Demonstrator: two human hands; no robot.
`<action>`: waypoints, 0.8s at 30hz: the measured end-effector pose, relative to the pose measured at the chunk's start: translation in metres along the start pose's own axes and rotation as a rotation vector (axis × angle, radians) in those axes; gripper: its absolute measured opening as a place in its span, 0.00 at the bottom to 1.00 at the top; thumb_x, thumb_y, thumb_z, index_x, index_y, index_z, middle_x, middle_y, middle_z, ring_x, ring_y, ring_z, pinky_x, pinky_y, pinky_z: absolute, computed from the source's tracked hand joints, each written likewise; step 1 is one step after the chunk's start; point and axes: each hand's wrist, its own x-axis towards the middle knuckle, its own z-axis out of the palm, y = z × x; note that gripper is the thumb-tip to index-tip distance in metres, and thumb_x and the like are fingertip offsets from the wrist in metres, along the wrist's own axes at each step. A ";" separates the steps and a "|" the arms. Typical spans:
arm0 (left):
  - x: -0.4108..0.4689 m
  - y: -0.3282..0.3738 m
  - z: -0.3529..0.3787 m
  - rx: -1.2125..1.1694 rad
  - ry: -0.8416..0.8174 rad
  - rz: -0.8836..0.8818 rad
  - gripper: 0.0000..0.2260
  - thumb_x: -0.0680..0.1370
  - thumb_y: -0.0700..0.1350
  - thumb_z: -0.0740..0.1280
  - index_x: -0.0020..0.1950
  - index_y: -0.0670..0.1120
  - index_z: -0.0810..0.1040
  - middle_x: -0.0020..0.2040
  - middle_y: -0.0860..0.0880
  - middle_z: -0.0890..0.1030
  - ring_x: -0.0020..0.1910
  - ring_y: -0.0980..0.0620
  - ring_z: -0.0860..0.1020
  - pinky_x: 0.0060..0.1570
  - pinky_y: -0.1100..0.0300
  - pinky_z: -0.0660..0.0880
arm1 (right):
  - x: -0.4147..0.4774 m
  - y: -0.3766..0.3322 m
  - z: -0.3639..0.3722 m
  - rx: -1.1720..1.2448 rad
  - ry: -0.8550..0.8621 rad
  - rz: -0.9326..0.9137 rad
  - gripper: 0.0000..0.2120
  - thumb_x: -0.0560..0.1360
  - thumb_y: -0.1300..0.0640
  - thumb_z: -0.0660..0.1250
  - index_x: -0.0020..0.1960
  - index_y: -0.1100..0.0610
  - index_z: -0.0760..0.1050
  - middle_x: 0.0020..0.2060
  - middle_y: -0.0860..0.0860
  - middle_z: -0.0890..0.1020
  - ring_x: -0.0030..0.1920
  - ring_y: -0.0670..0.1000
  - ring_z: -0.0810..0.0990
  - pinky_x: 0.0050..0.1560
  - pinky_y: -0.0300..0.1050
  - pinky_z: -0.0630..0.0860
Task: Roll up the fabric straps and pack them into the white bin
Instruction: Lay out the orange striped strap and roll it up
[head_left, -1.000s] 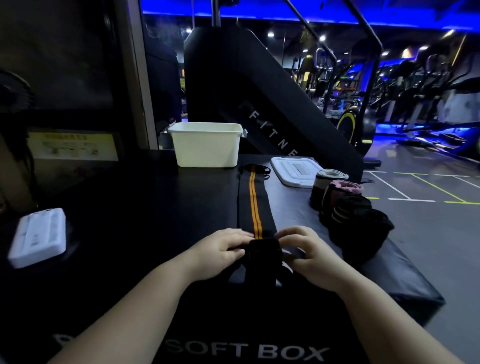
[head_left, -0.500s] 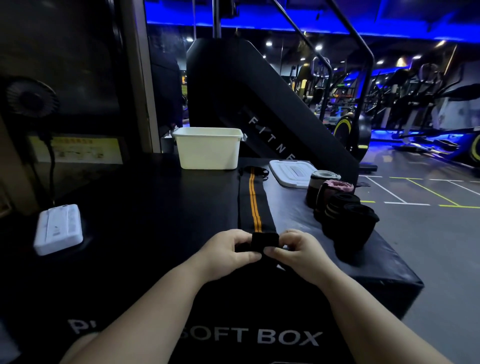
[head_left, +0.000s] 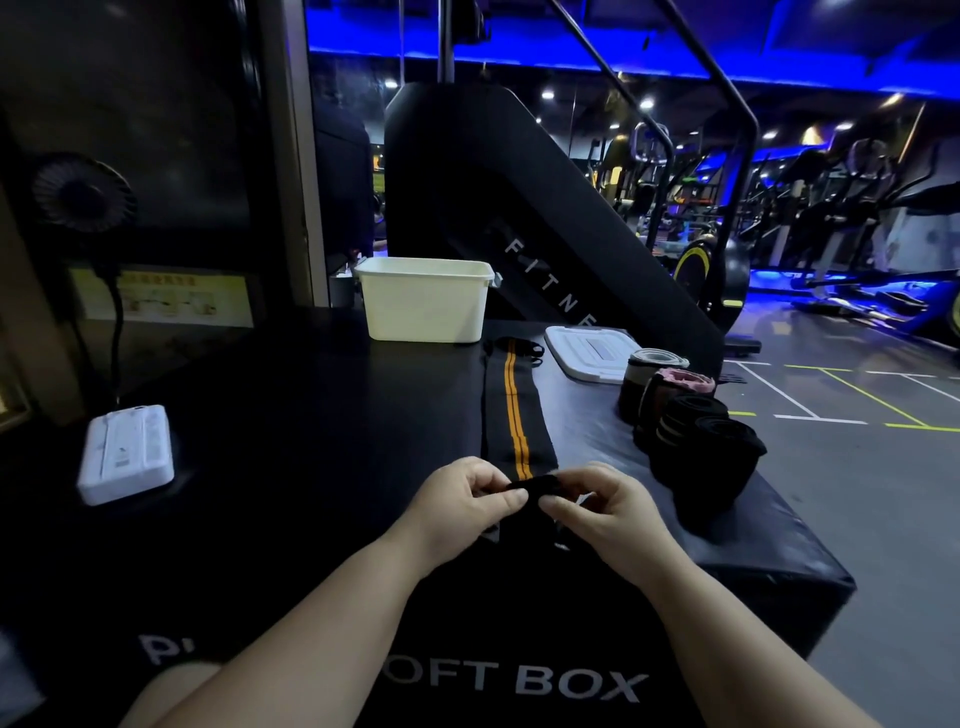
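- Since 1.0 s ago, the rolled end has been tightened into a smaller roll and the view has been pulled back.
- The strap (head_left: 514, 410), black with 2 orange stripes, is laid flat on the box (head_left: 311, 441), reaching toward the bin (head_left: 423, 306).
- Its near end is pinched by the left hand (head_left: 462, 501) and right hand (head_left: 602, 506).
- 4 rolls (head_left: 691, 426) are stood at the right; none can be seen in the bin.
- Most of this strap is judged unrolled.
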 end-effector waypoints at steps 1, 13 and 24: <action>0.000 0.000 0.000 0.018 -0.007 0.013 0.07 0.76 0.46 0.72 0.42 0.42 0.81 0.44 0.50 0.79 0.35 0.62 0.76 0.37 0.70 0.73 | -0.001 0.000 -0.001 0.031 0.001 0.002 0.11 0.69 0.59 0.77 0.44 0.43 0.84 0.38 0.43 0.82 0.35 0.41 0.77 0.39 0.36 0.73; 0.011 -0.008 0.007 0.209 -0.082 0.021 0.14 0.78 0.53 0.66 0.32 0.59 0.77 0.45 0.57 0.78 0.53 0.54 0.75 0.61 0.52 0.71 | -0.003 0.001 -0.004 0.065 -0.016 0.015 0.06 0.73 0.61 0.74 0.38 0.52 0.81 0.33 0.50 0.81 0.33 0.43 0.74 0.38 0.39 0.72; 0.017 -0.003 0.010 0.263 -0.038 -0.087 0.18 0.78 0.53 0.65 0.40 0.38 0.76 0.38 0.47 0.72 0.37 0.50 0.71 0.40 0.55 0.67 | -0.002 0.007 -0.010 0.043 -0.078 -0.119 0.09 0.62 0.48 0.78 0.42 0.46 0.85 0.46 0.44 0.83 0.47 0.44 0.82 0.48 0.31 0.72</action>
